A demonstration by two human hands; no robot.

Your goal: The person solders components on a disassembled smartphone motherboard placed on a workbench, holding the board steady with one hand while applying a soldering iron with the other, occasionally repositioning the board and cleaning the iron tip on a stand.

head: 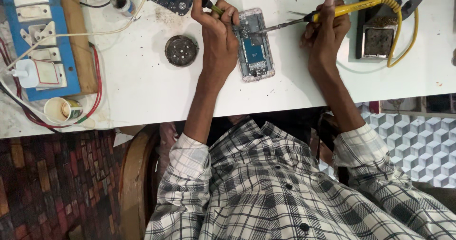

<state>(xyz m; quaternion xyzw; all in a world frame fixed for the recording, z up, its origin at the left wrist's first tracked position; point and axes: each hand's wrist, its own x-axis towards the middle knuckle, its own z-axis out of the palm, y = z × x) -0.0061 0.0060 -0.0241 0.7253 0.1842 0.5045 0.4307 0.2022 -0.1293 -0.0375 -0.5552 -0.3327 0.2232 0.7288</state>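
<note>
Hands are working over an opened phone (256, 45) lying on the white table (142, 88): the left hand (217, 28) is gripping a small yellow-and-black tool (212, 5) in closed fingers at the phone's top edge, while the right hand (327, 28) is clasping a yellow soldering iron (351, 7), its tip touching the board. Nearby are sitting a round metal tin (181, 51), a blue switchboard (40, 40) and the iron's stand (380, 26).

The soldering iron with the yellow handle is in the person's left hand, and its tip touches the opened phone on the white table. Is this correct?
Not quite. The head view shows the soldering iron in the right hand, not the left. The left hand holds a small dark-handled tool. The tip does reach the opened phone on the white table.
</note>
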